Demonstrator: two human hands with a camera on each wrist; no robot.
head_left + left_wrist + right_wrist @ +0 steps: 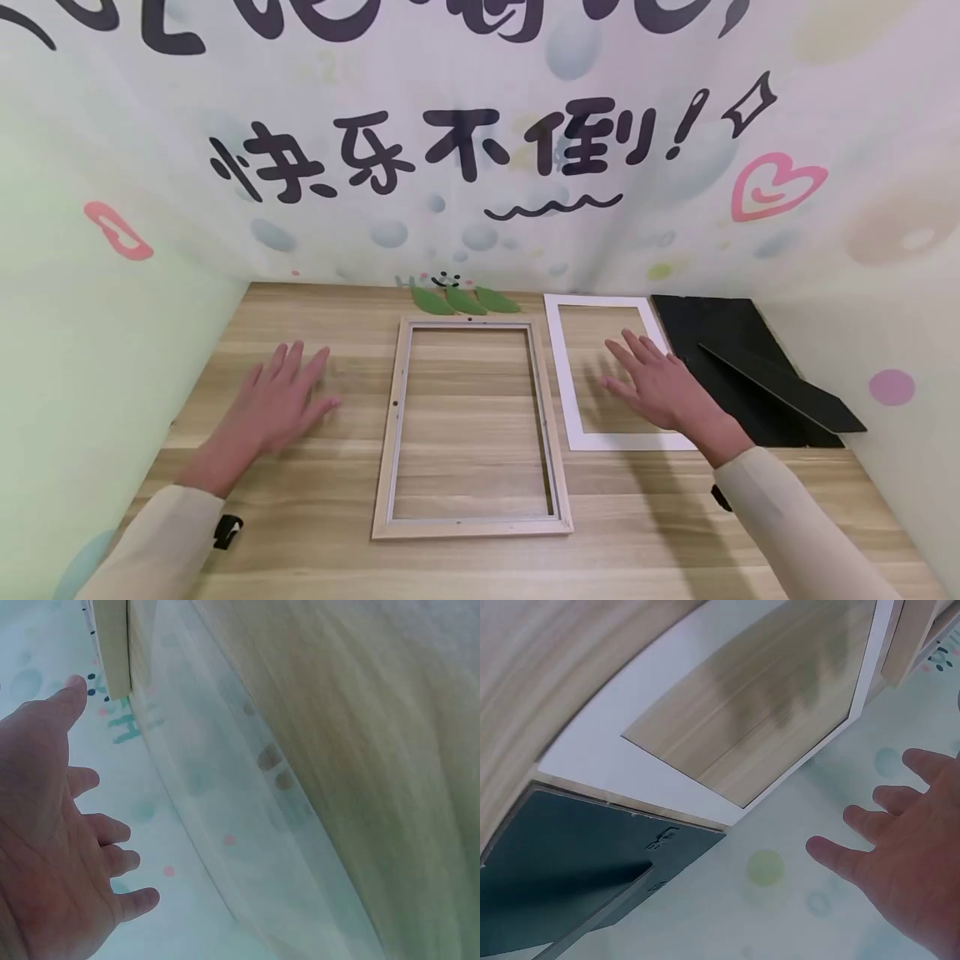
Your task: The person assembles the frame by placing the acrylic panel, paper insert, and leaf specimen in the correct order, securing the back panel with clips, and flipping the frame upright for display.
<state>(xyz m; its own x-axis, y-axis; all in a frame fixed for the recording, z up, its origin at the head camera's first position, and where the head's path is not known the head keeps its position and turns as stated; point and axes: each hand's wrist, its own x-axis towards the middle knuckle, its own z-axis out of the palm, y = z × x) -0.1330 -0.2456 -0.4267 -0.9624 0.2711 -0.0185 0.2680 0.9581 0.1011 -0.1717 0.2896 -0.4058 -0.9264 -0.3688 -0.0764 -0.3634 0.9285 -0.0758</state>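
My left hand (276, 412) is over the left part of the table, fingers spread and palm down, holding nothing. To its right lies a light wooden picture frame (386, 467) with an open middle. My right hand (660, 387) hovers with spread fingers above a white mat border (600, 442), and its palm shows bare in the right wrist view. Beside that mat lies a black backing board (720, 317), its stand leg (787, 387) tilted up. Three green leaves (467, 301) lie in a row just behind the wooden frame.
A printed curtain (360, 242) closes off the table's back, with pale walls at both sides. In the left wrist view, a glossy pale strip (225, 795) mirrors dots along the wooden tabletop (360, 750); whether it is a clear sheet I cannot tell.
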